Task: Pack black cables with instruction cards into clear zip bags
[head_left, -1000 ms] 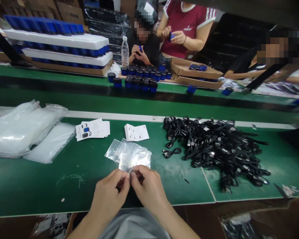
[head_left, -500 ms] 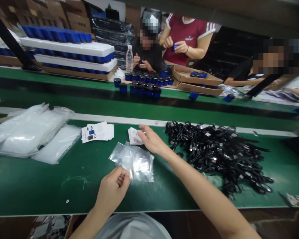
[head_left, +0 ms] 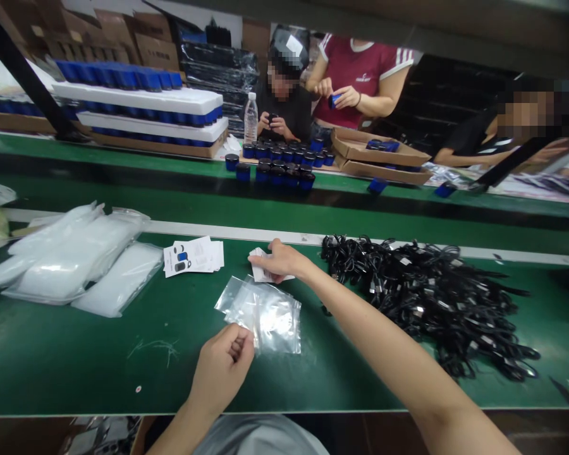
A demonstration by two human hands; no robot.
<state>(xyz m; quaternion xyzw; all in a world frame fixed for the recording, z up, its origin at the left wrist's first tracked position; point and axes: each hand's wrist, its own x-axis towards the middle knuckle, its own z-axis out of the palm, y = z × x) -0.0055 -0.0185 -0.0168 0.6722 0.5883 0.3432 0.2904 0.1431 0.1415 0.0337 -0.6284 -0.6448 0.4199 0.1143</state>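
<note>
1 stack cards under R hand; fingers touching

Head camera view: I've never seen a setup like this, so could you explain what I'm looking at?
There's no robot here: a camera worn on a person's head looks forward and down at their bare hands. On the green table lie puffy bags of white material, printed cards, flat clear bags and a heap of black cables. The left hand is curled at the clear bags' edge; whether it pinches one is unclear. The right hand is on a second stack of cards. Beyond, other people handle small items.
</note>
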